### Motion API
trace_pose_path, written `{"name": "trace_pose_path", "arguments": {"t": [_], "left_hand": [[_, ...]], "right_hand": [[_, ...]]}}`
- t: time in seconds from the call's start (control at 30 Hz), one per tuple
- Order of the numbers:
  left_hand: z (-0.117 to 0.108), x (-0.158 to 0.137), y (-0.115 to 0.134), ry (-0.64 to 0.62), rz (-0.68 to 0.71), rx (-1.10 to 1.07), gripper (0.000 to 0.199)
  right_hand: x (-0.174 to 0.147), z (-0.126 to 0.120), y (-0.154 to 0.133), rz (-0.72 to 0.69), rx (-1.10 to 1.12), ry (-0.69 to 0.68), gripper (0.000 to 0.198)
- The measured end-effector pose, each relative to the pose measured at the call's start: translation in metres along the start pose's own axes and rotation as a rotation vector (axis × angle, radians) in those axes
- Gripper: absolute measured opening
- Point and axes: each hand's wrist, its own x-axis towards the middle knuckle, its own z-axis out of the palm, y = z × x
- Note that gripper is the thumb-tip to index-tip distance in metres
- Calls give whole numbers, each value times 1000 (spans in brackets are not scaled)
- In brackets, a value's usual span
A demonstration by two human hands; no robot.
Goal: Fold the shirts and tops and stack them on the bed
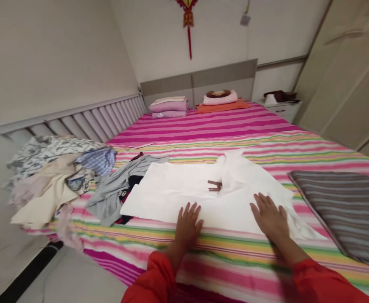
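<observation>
A white shirt (172,185) lies spread on the striped bed, its lower edge toward the left and its collar end toward the right. Brown marks show near its middle, where part of the cloth is folded over. My left hand (188,225) rests flat on the shirt's near edge with the fingers stretched out. Farther right, my right hand (270,216) lies on the upper part of the shirt, fingers spread. Neither hand grips the cloth. Some of the right end of the shirt is crumpled.
Left of the shirt lie a grey garment (118,185) and a heap of mixed clothes (55,172). A folded brown striped cloth (345,210) is at the right. Pillows (169,106) stand near the headboard (172,86). A metal rail (86,113) borders the left side.
</observation>
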Motion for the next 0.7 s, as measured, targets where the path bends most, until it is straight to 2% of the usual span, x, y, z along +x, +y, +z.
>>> {"name": "trace_pose_path", "arguments": {"t": [0.1,0.17,0.27,0.33,0.37,0.43,0.5,0.6,0.7], "left_hand": [[-13,-9,-40,-84,65,1,50],[-33,-17,-81,-123,-3,36,49],[-68,-24,-143,-130,-210,101,48],[-87,-19,-169,-60,-402,116,46],[-93,-13,-173,3,-514,91,45],[-97,6,-164,138,-680,-28,42],[-91,32,-134,188,-669,-217,37],[-71,79,-65,60,-464,-509,32],[-50,127,5,-74,-344,-696,37]], "right_hand": [[-5,6,0,3,-49,-7,60],[-7,6,-4,15,-94,-18,61],[-7,5,-8,21,-148,-26,62],[-6,3,-9,16,-172,-17,61],[-6,3,-10,10,-183,-7,60],[-6,2,-11,2,-201,17,59],[-6,1,-13,6,-214,28,57],[-5,0,-15,22,-218,29,55],[-5,-1,-16,31,-202,37,54]]}}
